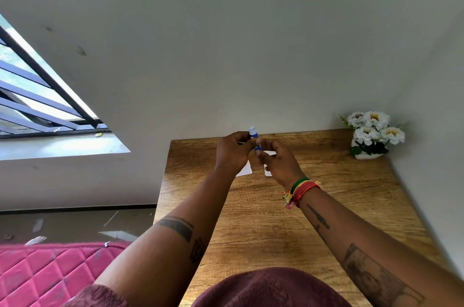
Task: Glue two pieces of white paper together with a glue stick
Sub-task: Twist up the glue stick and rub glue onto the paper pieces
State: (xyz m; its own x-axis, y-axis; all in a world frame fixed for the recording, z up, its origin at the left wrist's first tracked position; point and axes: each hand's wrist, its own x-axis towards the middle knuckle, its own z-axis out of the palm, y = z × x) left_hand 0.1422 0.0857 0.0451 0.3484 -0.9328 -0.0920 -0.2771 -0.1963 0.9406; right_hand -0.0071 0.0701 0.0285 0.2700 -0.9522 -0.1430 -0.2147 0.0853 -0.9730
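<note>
Nearest you, both forearms reach out over the wooden table point(276, 218) toward 12 o'clock. Your left hand point(232, 153) curls round the upper part of the blue glue stick point(253, 133), held upright above the table; your right hand point(278, 161) pinches its lower end. Beneath the hands, two white paper pieces point(245, 169) lie flat, and white flowers point(374, 130) sit at 2 o'clock.
</note>
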